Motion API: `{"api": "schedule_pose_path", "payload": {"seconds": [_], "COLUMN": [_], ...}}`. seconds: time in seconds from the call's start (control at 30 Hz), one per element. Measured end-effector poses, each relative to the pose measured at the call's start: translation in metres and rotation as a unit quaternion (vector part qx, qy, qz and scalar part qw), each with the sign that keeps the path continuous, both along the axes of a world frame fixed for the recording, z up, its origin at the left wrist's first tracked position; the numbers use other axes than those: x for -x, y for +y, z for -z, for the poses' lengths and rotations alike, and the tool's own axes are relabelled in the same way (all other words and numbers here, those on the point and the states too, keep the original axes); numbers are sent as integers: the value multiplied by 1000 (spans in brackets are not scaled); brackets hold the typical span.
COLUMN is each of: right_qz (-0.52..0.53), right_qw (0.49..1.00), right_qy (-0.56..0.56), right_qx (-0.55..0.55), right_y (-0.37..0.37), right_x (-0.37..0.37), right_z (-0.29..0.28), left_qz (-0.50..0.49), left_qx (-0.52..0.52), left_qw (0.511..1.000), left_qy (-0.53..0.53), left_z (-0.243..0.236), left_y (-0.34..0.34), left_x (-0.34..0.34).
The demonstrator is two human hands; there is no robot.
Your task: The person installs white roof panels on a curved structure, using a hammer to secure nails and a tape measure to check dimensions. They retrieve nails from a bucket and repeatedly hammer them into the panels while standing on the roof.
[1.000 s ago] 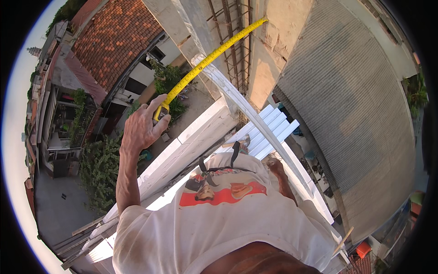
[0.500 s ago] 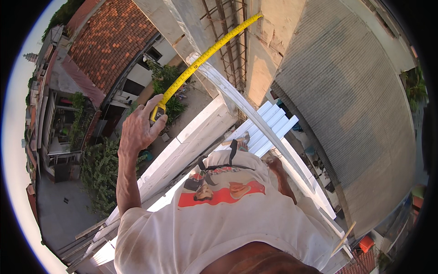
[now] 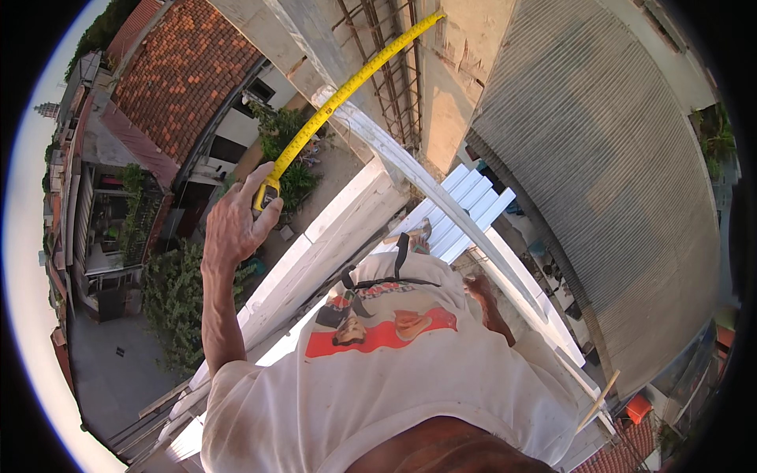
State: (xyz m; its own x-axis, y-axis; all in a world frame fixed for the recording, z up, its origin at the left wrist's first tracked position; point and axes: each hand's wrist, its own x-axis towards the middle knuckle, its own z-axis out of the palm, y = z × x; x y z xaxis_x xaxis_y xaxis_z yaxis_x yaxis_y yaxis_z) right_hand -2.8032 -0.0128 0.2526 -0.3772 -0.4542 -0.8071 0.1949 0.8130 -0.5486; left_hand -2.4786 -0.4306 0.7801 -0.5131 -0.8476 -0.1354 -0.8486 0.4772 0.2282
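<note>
My left hand [image 3: 236, 217] is closed around a yellow tape measure [image 3: 266, 195], out over the drop on the left. From it the yellow blade [image 3: 347, 91] runs up and to the right in a gentle arc. The blade crosses a pale, plaster-smeared beam [image 3: 394, 158] and passes in front of a steel rebar cage [image 3: 386, 59]. Its far end meets the tan formwork board [image 3: 449, 94]. Low beside my shirt is my right hand [image 3: 479, 290], partly hidden by the cloth; its fingers are too unclear to read.
A white block wall [image 3: 323, 229] runs diagonally below my left arm, with a yard and plants [image 3: 284, 134] far beneath. Bluish corrugated sheets [image 3: 469, 209] lie past my waist. A large grey corrugated roof [image 3: 599, 181] spans the right. A thin wooden stick [image 3: 599, 400] juts up at lower right.
The view has shifted slightly, so the tape and the structure sit a little higher and further left. My right hand has turned a little beside the shirt. My left hand keeps its hold.
</note>
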Motion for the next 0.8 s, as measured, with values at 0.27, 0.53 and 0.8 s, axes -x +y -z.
{"api": "schedule_pose_path", "payload": {"seconds": [0.27, 0.53, 0.8], "right_qz": [19, -8, -21], "right_qw": [998, 1000, 1000], "right_qy": [-55, -2, 16], "right_qx": [-20, -12, -2], "right_y": [15, 7, 15], "right_x": [3, -3, -4], "right_z": [12, 4, 10], "left_qz": [-7, 4, 14], "left_qx": [-5, 11, 6], "left_qw": [1000, 1000, 1000], "left_qy": [6, -3, 7], "left_z": [2, -1, 8], "left_y": [3, 3, -2], "left_x": [-3, 4, 1]}}
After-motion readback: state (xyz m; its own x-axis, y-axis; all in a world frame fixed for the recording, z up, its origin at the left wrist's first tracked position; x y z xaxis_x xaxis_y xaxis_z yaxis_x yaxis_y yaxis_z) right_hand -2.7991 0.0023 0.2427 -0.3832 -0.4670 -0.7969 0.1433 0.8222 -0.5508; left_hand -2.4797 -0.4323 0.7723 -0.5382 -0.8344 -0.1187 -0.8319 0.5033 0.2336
